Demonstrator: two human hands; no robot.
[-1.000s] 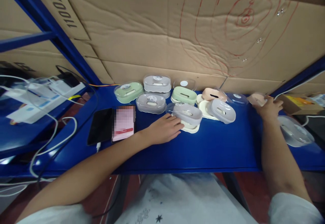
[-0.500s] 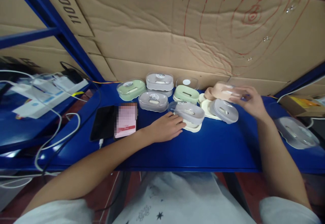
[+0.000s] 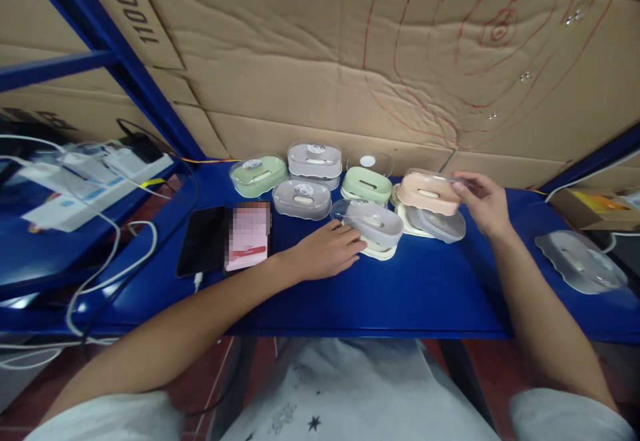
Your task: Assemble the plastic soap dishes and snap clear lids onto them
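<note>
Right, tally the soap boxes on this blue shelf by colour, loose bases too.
green soap boxes: 2
peach soap box, held in the right hand: 1
grey soap boxes: 5
cream trays under grey ones: 2
Total: 10

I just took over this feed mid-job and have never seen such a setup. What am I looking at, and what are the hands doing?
No machine here: a head-worn camera looks down at a person's two bare hands over a blue metal shelf. The right hand holds a peach plastic soap box with a clear lid above a grey lidded soap box. The left hand rests against a grey-lidded cream soap box. Behind lie green and grey soap boxes; a black phone lies to the left.
</note>
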